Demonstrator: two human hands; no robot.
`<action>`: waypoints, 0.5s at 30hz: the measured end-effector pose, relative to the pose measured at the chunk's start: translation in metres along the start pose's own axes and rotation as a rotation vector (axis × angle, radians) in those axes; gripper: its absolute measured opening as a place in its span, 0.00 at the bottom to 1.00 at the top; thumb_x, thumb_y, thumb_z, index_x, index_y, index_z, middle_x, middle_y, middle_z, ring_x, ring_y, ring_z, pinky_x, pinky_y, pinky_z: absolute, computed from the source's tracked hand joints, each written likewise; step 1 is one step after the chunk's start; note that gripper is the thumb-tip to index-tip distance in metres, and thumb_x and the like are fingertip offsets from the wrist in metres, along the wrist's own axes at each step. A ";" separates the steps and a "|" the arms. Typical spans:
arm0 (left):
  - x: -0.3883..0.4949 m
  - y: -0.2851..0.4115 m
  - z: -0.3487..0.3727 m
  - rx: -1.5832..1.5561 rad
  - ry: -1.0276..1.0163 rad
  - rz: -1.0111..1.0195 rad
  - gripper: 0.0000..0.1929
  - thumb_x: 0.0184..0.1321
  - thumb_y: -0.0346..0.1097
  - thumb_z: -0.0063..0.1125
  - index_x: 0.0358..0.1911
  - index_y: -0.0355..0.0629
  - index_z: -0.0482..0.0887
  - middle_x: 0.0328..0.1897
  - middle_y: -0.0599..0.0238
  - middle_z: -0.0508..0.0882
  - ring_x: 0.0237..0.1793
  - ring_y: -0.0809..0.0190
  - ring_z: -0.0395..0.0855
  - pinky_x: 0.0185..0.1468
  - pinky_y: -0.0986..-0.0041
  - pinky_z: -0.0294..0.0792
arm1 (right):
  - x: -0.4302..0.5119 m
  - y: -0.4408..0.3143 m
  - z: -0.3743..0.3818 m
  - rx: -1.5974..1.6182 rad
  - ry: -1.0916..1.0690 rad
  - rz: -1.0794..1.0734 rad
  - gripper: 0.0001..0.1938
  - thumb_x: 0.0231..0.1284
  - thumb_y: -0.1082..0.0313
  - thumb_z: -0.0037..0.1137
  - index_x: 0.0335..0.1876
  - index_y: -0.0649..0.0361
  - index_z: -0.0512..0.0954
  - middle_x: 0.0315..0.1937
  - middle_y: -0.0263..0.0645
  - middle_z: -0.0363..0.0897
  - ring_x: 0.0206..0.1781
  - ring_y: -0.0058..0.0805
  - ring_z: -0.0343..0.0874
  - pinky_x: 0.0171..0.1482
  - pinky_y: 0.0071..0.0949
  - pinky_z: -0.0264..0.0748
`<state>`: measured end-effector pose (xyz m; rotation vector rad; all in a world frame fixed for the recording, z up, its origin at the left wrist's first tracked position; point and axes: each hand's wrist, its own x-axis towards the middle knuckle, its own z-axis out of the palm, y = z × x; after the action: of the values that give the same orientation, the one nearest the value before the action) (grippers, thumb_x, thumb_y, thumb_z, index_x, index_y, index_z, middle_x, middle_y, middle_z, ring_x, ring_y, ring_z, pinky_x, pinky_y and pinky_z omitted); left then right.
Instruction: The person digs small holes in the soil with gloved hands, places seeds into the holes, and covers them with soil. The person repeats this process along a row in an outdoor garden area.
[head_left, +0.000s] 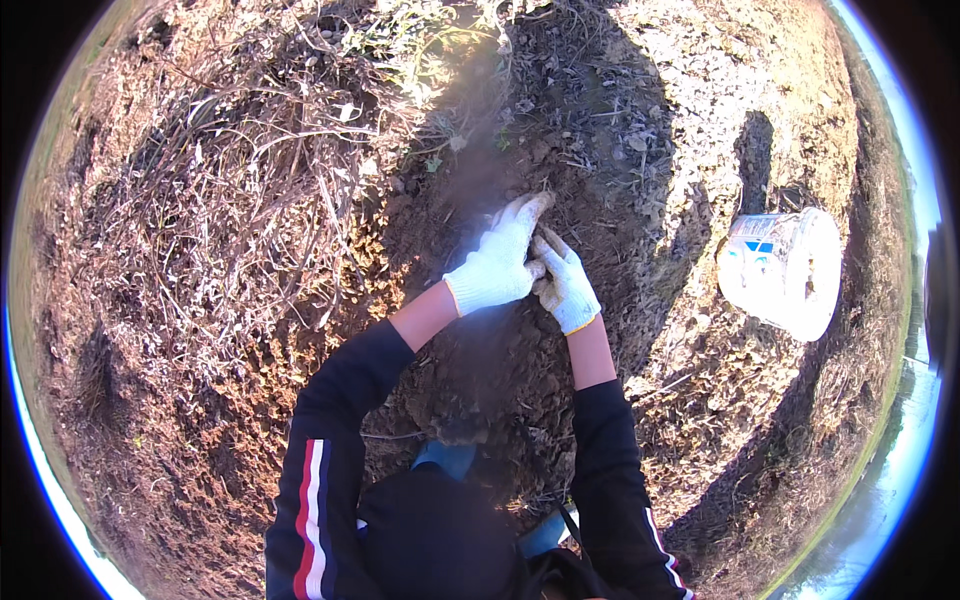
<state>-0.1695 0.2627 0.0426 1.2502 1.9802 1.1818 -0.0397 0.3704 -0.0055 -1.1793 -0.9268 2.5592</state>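
My left hand (504, 251), in a white knit work glove with a yellow-edged cuff, is low over dark, loose soil (510, 360). Its fingers point away from me, and soil stains their tips. My right hand (568, 283) wears a matching glove and is angled in from the right, its fingers bent. The hands meet near my left thumb. Whether anything small lies between them is hidden by the fingers. Dry stalk bits and crumbled earth surround both hands, and a blurred streak covers part of the ground beside the left glove.
A white plastic bucket (757, 262) with blue markings sits on leaf litter to the right. Left of me is a wide heap of dry vines (277, 165). A few green leaves (433, 163) grow ahead. Blue footwear (450, 457) shows below me.
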 end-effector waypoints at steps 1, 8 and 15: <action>0.008 0.002 0.001 0.099 -0.003 0.059 0.47 0.52 0.32 0.70 0.78 0.45 0.61 0.79 0.43 0.65 0.78 0.41 0.67 0.77 0.55 0.65 | 0.001 -0.003 0.000 0.039 0.000 0.013 0.26 0.78 0.67 0.55 0.77 0.56 0.65 0.47 0.34 0.82 0.33 0.21 0.80 0.26 0.20 0.73; 0.090 -0.064 -0.015 0.380 0.149 -0.177 0.30 0.61 0.42 0.69 0.67 0.47 0.74 0.69 0.49 0.76 0.72 0.40 0.72 0.70 0.53 0.70 | -0.009 -0.020 -0.002 -0.110 0.065 -0.048 0.23 0.78 0.64 0.56 0.75 0.53 0.72 0.37 0.33 0.84 0.28 0.17 0.77 0.24 0.15 0.65; 0.125 -0.061 -0.017 0.721 -0.072 -0.259 0.26 0.60 0.31 0.64 0.63 0.47 0.72 0.64 0.48 0.78 0.61 0.37 0.82 0.60 0.49 0.78 | -0.012 -0.016 0.019 -1.471 0.466 -0.697 0.21 0.70 0.65 0.60 0.67 0.53 0.80 0.50 0.43 0.87 0.44 0.37 0.87 0.46 0.33 0.83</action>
<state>-0.2656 0.3560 0.0013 1.2601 2.5159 0.2814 -0.0468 0.3696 0.0210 -1.1638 -2.5275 0.7511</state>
